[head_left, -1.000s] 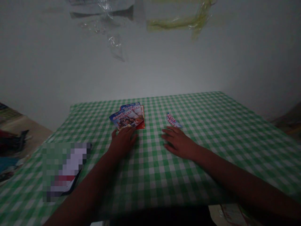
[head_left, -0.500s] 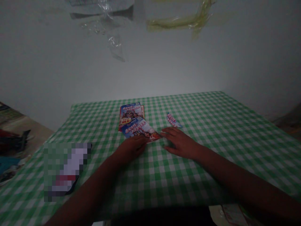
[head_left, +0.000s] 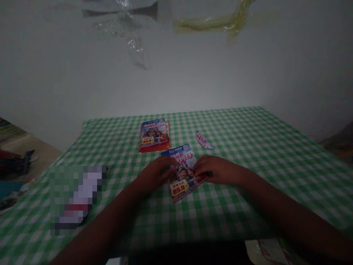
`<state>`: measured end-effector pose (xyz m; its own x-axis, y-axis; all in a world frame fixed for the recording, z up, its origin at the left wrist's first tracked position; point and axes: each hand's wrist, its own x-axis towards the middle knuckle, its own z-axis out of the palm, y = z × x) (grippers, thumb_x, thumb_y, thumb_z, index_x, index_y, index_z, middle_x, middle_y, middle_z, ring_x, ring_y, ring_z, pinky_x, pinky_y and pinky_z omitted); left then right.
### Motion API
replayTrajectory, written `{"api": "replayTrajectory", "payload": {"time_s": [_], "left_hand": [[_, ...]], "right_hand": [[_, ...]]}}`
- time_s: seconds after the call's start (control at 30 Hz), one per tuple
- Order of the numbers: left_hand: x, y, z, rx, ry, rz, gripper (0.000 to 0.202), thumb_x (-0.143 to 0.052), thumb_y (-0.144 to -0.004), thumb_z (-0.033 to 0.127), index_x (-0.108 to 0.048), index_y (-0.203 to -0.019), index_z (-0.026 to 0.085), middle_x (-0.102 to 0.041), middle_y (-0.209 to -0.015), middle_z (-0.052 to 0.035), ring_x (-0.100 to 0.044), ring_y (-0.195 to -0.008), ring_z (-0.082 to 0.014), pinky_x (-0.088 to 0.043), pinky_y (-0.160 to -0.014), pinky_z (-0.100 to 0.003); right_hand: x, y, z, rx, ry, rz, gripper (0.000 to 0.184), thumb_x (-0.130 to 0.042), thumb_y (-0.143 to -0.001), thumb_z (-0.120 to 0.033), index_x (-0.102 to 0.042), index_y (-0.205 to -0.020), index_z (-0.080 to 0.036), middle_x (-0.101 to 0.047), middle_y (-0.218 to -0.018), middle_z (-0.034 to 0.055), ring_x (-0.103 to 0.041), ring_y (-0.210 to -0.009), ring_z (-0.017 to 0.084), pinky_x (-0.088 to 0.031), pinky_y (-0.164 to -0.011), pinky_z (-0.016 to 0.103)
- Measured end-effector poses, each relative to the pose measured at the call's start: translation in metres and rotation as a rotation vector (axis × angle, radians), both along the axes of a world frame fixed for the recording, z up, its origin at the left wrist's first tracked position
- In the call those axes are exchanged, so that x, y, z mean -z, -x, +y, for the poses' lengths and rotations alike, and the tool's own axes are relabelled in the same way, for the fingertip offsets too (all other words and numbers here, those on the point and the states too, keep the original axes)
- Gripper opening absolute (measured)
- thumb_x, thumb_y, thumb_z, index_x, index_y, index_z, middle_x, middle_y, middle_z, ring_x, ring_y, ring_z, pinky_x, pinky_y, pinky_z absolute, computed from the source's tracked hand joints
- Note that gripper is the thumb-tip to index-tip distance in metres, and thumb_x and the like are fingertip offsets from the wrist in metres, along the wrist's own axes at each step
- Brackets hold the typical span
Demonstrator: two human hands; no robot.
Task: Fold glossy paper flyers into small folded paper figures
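Counter [head_left: 256, 147]: green-and-white checked cloth; far edge against or close to a wall [head_left: 176, 81].
Flyer [head_left: 182, 175]: one, printed, "89.9" toward the near edge; lies askew near the middle of the counter, between the hands; no crease visible.
Left hand [head_left: 157, 171]: over the flyer's left side, fingers slightly curled; whether the grip pinches the paper or only rests on it, cannot tell.
Right hand [head_left: 216, 169]: fingers bent over the flyer's right edge, at least touching; grip looks partly closed, but a firm hold cannot be confirmed.
Stack [head_left: 154, 135]: similar flyers, flat, left of the middle toward the far edge; count unclear, lower sheets offset; neither hand on it.
Slip [head_left: 203, 140]: narrow, pointed, printed alike, apparently folded; beyond the right hand, apart from flyer and stack.
Blurred item [head_left: 82, 198]: dark-edged, pixelated, near left corner; kind not legible.
Progress, as judged: one piece apparently folded and set apart; flyer in hand opened flat, no fold made yet; stack unfolded.
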<state>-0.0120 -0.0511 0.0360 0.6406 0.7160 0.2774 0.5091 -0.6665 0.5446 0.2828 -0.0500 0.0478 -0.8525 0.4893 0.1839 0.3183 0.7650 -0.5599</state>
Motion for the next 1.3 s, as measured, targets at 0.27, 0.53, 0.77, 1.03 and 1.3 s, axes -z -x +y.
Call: {"api": "replayTrajectory", "payload": {"time_s": [0.27, 0.53, 0.77, 1.03, 1.3], "left_hand": [[0.017, 0.003, 0.009, 0.096, -0.121, 0.262, 0.029, -0.057, -0.095, 0.03, -0.063, -0.123, 0.025, -0.059, -0.138, -0.0076, -0.054, -0.127, -0.0246, -0.042, -0.107, -0.049], [0.001, -0.011, -0.007, 0.23, -0.1, 0.238, 0.024, -0.057, -0.096, 0.029, -0.068, -0.117, 0.025, -0.065, -0.126, -0.0059, -0.06, -0.115, -0.0229, -0.046, -0.102, -0.044], [-0.004, -0.016, -0.013, 0.245, 0.057, 0.059, 0.031, -0.053, -0.097, 0.024, -0.06, -0.127, 0.025, -0.059, -0.131, -0.0088, -0.058, -0.118, -0.0207, -0.051, -0.1, -0.04], [0.001, -0.016, -0.014, 0.184, 0.126, -0.185, 0.028, -0.044, -0.1, 0.022, -0.057, -0.125, 0.023, -0.06, -0.122, -0.0079, -0.058, -0.116, -0.0202, -0.05, -0.101, -0.042], [0.014, -0.018, -0.018, 0.241, -0.041, 0.114, 0.027, -0.058, -0.093, 0.022, -0.063, -0.12, 0.023, -0.056, -0.132, -0.0085, -0.053, -0.123, -0.0232, -0.049, -0.103, -0.041]], "right_hand": [[-0.014, -0.008, -0.002, -0.061, 0.144, 0.168, 0.02, -0.067, -0.088, -0.019, -0.073, -0.107, -0.024, -0.073, -0.11, 0.0049, -0.063, -0.108, 0.017, -0.047, -0.098, 0.037], [-0.012, -0.01, -0.002, 0.092, 0.301, 0.226, 0.019, -0.065, -0.091, -0.034, -0.073, -0.102, -0.02, -0.073, -0.101, 0.0048, -0.067, -0.094, 0.017, -0.052, -0.087, 0.033], [0.008, 0.0, 0.0, 0.422, 0.359, 0.249, 0.03, -0.063, -0.089, -0.031, -0.063, -0.118, -0.021, -0.071, -0.102, 0.0046, -0.068, -0.088, 0.02, -0.055, -0.075, 0.034], [0.034, 0.011, 0.003, 0.506, -0.093, 0.064, 0.039, -0.061, -0.088, -0.03, -0.058, -0.125, -0.02, -0.064, -0.116, 0.0129, -0.058, -0.112, 0.028, -0.047, -0.098, 0.05], [0.034, 0.024, 0.005, 0.552, -0.264, 0.002, 0.031, -0.056, -0.092, -0.029, -0.06, -0.119, -0.014, -0.061, -0.107, 0.0142, -0.057, -0.105, 0.028, -0.048, -0.094, 0.048]]}}
